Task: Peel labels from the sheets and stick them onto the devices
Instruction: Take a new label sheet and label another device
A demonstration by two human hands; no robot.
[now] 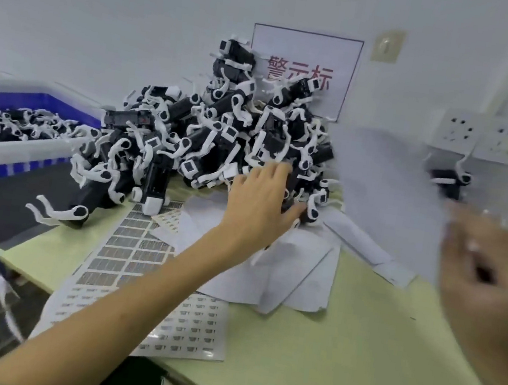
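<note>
Fingers (276,172) at device pile (216,128); green table (338,351), white wall (108,8)

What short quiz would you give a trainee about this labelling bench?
1. True or false: the left hand reaches to the pile of devices.
2. The blue bin holds: A) more devices, B) bottles, C) tools.
3. Fill in: the label sheets lie on a pale ___ table.
Key: 1 true; 2 A; 3 green.
</note>
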